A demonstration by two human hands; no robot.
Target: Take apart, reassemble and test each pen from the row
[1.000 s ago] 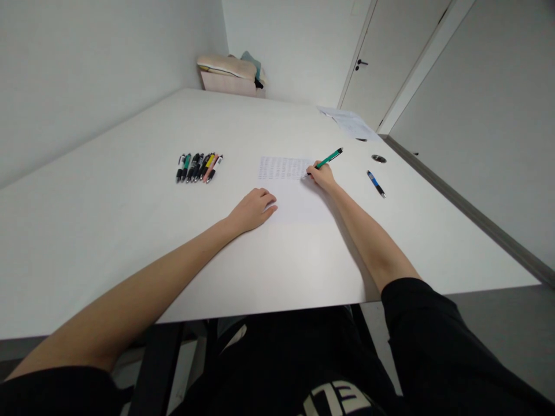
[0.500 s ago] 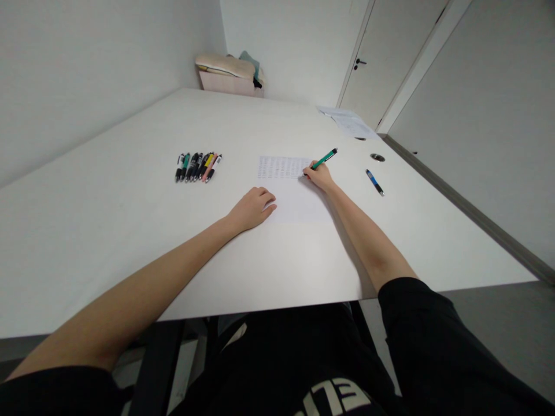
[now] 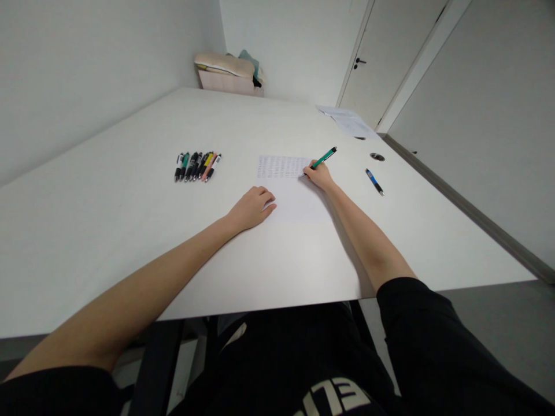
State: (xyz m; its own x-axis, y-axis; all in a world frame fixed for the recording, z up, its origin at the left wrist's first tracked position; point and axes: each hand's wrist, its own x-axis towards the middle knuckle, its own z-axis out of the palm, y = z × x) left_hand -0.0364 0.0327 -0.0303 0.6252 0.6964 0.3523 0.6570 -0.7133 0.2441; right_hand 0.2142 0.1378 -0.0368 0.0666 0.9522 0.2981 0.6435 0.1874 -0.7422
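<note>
On the white table lies a sheet of paper, its upper half covered with rows of small writing too fine to read. My right hand is closed around a green pen, whose tip meets the paper at the right end of the lowest written row. The pen leans back to the upper right. My left hand rests flat across the sheet's left edge, fingers relaxed and holding nothing.
Several pens lie side by side left of the paper. A blue and black pen lies to the right, near a round cable hole. More papers are at the far right. A box with folded cloth stands beyond the table.
Almost nothing differs. Both hands keep their places, and the green pen stays in my right hand with its tip at nearly the same spot.
</note>
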